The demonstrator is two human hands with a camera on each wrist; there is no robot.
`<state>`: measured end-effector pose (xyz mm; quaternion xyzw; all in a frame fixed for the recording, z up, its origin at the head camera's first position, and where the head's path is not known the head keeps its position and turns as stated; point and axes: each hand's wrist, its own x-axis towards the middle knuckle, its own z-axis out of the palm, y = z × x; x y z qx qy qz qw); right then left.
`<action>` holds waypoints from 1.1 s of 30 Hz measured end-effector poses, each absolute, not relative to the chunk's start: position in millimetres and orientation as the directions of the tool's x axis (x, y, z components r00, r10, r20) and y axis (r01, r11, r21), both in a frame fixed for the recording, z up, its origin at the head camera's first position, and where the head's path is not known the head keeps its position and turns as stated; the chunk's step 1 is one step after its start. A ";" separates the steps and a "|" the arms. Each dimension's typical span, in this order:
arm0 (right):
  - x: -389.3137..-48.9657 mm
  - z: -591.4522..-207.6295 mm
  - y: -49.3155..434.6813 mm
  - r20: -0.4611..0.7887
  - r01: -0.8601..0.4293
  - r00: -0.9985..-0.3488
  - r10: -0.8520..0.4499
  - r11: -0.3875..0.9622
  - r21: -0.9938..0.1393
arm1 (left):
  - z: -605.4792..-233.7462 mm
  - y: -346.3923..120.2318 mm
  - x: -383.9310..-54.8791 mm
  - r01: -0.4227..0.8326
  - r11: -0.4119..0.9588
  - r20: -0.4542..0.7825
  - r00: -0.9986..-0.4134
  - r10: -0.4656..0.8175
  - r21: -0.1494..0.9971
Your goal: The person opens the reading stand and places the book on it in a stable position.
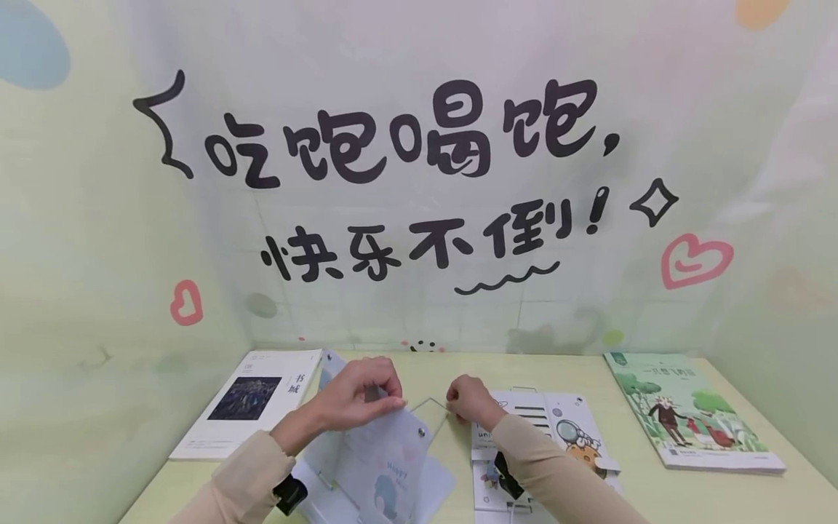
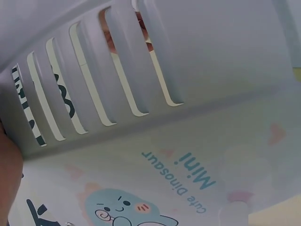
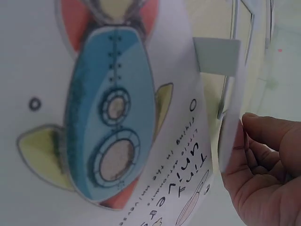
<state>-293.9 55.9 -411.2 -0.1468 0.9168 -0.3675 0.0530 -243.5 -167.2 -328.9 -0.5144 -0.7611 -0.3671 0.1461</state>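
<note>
At the lower middle of the head view, my left hand (image 1: 366, 397) pinches the top edge of a pale blue dinosaur book stand (image 1: 369, 466). That stand is partly raised, and its slotted panel (image 2: 214, 56) fills much of the left wrist view. My right hand (image 1: 470, 400) is at the upper left corner of a white astronaut book stand (image 1: 571, 407). In the right wrist view, its thumb and fingers pinch a white rounded strip (image 3: 230, 146) at the edge of this stand. A thin wire support (image 1: 430, 399) shows between the two hands.
A white book with a dark picture (image 1: 297, 364) lies at the left of the pale yellow table (image 1: 406, 364). Toward the right edge lies a green illustrated book (image 1: 694, 378). A printed backdrop (image 1: 419, 313) stands behind the table.
</note>
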 end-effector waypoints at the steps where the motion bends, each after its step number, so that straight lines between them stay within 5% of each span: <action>1: -293.6 -411.7 55.3 0.012 -0.238 -0.951 -0.310 0.704 -0.669 | -328.8 -167.2 -243.0 0.891 0.193 0.597 -0.423 0.682 0.411; 14: -292.6 -420.1 43.7 0.092 -0.321 -0.947 -0.308 0.896 -0.306 | -324.9 -167.3 -237.5 0.876 0.183 0.558 -0.433 0.708 0.446; 33: -291.7 -404.8 74.2 -0.022 -0.100 -0.970 -0.240 0.481 -0.871 | -298.7 -164.1 -238.8 0.924 0.190 0.626 -0.366 0.688 0.332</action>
